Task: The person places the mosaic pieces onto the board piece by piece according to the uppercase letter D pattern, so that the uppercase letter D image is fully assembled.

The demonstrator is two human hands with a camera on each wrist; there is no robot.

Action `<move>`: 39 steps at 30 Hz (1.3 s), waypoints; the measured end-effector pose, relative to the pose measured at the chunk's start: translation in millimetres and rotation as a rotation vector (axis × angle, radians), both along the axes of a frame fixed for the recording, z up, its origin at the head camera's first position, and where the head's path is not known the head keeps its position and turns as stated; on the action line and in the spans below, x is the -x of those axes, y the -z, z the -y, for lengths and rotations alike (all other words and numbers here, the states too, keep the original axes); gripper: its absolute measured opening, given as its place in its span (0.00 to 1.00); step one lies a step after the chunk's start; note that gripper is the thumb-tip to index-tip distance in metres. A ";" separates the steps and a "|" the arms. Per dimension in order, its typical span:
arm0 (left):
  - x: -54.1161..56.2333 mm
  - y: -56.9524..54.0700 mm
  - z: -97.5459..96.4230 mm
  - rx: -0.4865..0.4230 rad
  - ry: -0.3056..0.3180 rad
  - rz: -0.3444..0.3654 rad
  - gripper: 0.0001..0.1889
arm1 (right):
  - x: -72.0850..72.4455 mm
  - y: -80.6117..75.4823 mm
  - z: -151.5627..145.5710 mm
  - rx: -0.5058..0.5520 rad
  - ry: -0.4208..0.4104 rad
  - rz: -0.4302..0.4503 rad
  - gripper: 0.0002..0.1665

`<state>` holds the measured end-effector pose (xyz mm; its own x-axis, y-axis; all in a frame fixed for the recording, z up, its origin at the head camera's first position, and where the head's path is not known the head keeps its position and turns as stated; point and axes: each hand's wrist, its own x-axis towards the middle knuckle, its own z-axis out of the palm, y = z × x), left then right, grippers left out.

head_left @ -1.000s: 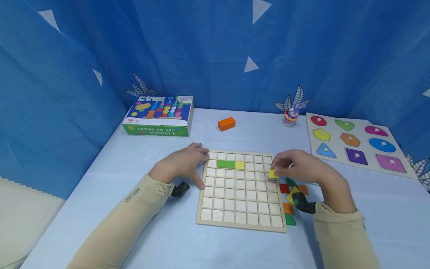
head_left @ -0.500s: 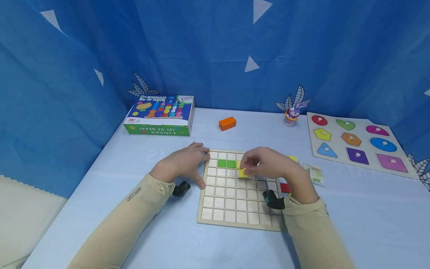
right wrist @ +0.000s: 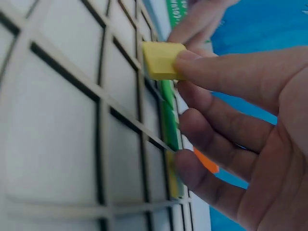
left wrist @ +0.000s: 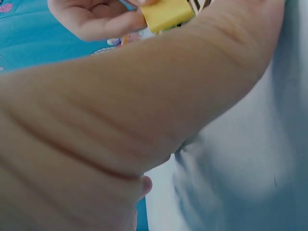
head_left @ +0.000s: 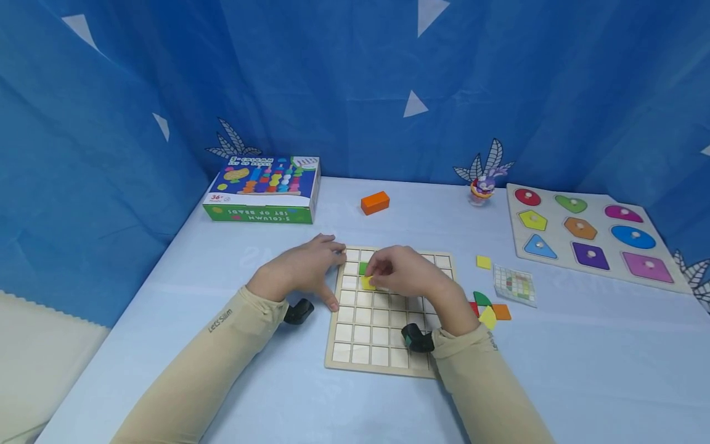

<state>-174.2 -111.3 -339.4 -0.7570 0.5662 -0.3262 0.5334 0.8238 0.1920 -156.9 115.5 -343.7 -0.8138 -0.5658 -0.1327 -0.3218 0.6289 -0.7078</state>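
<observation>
A wooden grid board (head_left: pixel 360 333) lies on the table in the head view. My left hand (head_left: pixel 304 269) rests along its left edge, thumb and fingers spread against the frame. Over the board's upper left part, my right hand (head_left: pixel 407 271) pinches a yellow square tile (right wrist: pixel 162 60) between thumb and index finger, close above the cells just below a green tile (head_left: pixel 363 268). In the right wrist view, green tiles (right wrist: pixel 169 115) and a yellow tile (right wrist: pixel 173 175) sit in a row of cells behind the fingers. The right hand hides part of that row in the head view.
Right of the board lie a yellow tile (head_left: pixel 483 262), a small pattern card (head_left: pixel 514 285) and a few loose pieces, including an orange tile (head_left: pixel 501 312). Farther back are a bead-set box (head_left: pixel 261 191), an orange block (head_left: pixel 375 203), a figurine (head_left: pixel 481 188) and a shape puzzle (head_left: pixel 599 239).
My right hand has carried the yellow tile leftward from the board's right edge to its upper left part. The left hand has stayed at the left edge.
</observation>
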 end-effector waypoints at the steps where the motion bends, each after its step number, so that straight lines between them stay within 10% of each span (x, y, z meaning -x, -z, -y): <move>1: 0.0 -0.1 0.1 -0.001 0.000 -0.001 0.53 | 0.3 1.2 1.4 -0.002 0.009 0.002 0.03; 22: -0.7 -1.7 -0.8 0.011 0.012 -0.014 0.53 | 0.4 2.3 12.2 -0.185 0.014 -0.053 0.14; 39: -0.4 -1.2 -0.5 0.026 0.006 -0.013 0.54 | -0.1 -6.9 0.6 -0.128 0.011 -0.007 0.16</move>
